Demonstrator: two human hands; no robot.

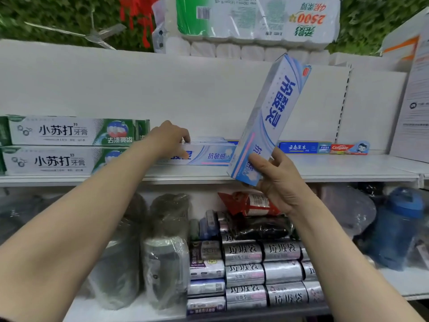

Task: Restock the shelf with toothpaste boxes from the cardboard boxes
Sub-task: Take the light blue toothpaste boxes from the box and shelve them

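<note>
My right hand grips the lower end of a pale blue toothpaste box, which stands almost upright, tilted right, in front of the white shelf. My left hand holds the left end of a matching pale blue box lying flat at the shelf's front, thumb on its face and fingers curled over its top edge. More boxes of the same kind lie behind it. No cardboard box is in view.
Two stacked green-and-white toothpaste boxes fill the shelf's left. A dark blue box and a red Colgate box lie at the back right. Toilet paper packs sit on top. Bin-bag rolls and wrapped bottles fill the lower shelf.
</note>
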